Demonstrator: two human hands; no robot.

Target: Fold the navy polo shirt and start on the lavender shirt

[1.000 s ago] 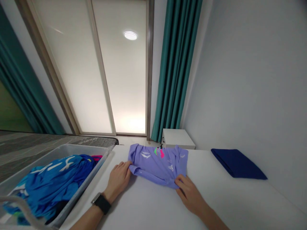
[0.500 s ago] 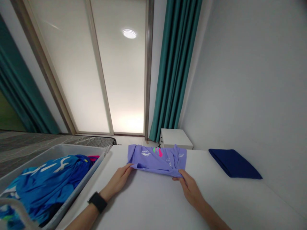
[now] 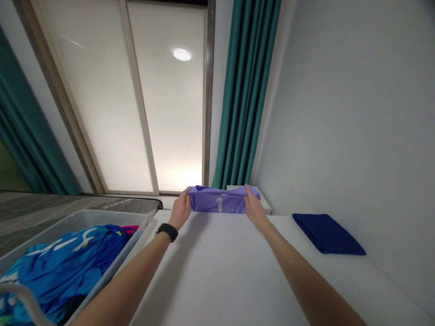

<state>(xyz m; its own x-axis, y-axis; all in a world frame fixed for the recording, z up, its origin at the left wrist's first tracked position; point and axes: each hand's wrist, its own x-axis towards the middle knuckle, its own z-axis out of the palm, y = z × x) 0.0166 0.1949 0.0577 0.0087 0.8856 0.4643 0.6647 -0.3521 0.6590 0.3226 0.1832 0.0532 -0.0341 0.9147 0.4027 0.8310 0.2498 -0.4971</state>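
A purple garment [image 3: 217, 202] is stretched sideways at the far edge of the white table [image 3: 224, 271], the fingers of the left hand [image 3: 181, 210] clamped on one end and those of the right hand [image 3: 254, 209] on the other. A folded navy cloth [image 3: 328, 234] lies to the right on the table, and at the left a bin [image 3: 79, 219] holds crumpled blue clothes [image 3: 64, 260].

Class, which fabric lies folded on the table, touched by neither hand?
The navy cloth, on the right of the white table. The purple garment is gripped by the left hand and right hand; the bright blue clothing lies heaped in the bin.
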